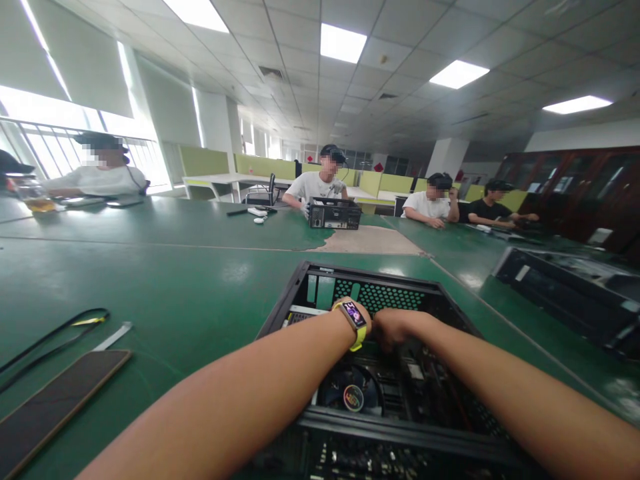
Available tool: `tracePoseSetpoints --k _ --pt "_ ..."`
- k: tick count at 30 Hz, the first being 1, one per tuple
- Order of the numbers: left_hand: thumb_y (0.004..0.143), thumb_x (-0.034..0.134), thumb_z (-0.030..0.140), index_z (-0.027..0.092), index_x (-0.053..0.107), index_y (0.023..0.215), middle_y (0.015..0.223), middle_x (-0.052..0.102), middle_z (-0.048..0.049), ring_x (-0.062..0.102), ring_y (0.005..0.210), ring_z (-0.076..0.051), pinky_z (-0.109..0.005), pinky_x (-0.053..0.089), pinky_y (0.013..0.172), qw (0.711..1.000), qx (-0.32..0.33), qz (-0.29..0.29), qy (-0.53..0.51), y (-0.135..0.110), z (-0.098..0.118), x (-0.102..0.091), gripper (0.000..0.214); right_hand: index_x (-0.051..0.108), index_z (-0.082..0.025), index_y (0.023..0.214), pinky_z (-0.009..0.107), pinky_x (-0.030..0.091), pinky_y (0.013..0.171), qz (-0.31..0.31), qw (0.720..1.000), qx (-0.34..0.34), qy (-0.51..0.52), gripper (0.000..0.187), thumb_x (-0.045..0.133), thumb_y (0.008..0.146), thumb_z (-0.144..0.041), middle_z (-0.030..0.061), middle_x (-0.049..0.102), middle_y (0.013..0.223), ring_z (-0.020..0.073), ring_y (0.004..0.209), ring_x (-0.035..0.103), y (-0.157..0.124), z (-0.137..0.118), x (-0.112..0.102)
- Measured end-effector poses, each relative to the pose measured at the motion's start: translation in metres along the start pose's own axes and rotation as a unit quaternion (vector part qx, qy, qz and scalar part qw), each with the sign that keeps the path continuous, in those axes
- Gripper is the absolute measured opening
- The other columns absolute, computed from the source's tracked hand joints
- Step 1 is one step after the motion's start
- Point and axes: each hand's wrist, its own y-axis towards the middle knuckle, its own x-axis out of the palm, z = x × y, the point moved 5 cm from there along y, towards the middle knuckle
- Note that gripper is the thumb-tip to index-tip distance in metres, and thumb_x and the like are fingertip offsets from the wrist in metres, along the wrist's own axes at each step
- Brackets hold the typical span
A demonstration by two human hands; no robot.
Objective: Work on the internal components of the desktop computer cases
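1. Here's the open computer case (400,425), lying on the green counter (200,280), fan (353,398) showing.
2. Left hand (367,316), mostly hidden beyond the watch (354,314), reaches in; can't tell its grip.
3. Right hand (397,327) bends down beside it; can't tell what's held.

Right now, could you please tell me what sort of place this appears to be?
Probably an open-plan office, perhaps doubling as a computer workshop: white desks with yellow-green partitions stand in the background, an opened computer case lies on the green table, and a co-worker is behind a second case.
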Motion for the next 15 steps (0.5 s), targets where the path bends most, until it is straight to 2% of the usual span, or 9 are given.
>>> tracePoseSetpoints --k 4,8,15 --pt "0.05 0.078 0.019 0.025 0.073 0.089 0.086 0.071 -0.0085 0.061 0.091 -0.03 -0.039 0.047 0.081 1.0 0.014 0.007 0.003 0.006 0.001 0.007 0.04 0.067 -0.014 0.083 0.026 0.049 0.06 -0.032 0.999 0.01 0.009 0.031 0.073 0.056 -0.028 0.0023 0.065 0.072 0.0171 0.065 0.061 0.005 0.001 0.007" --pt "0.048 0.079 0.02 0.024 0.073 0.087 0.09 0.071 -0.0082 0.061 0.093 -0.03 -0.039 0.047 0.082 0.999 0.031 0.012 0.005 0.01 0.006 0.012 0.039 0.068 -0.012 0.081 0.031 0.052 0.06 -0.054 0.998 0.034 0.015 0.03 0.072 0.055 -0.027 0.0039 0.065 0.068 0.0191 0.061 0.062 0.011 0.005 0.015" --pt "0.045 0.08 0.021 0.022 0.074 0.079 0.081 0.071 -0.0084 0.062 0.085 -0.029 -0.039 0.048 0.078 0.998 0.058 0.013 0.023 0.019 0.013 0.017 0.035 0.067 -0.011 0.087 0.031 0.054 0.063 -0.081 0.994 0.065 0.034 0.041 0.075 0.051 -0.029 0.0063 0.067 0.078 0.0192 0.067 0.063 0.013 0.007 0.024"
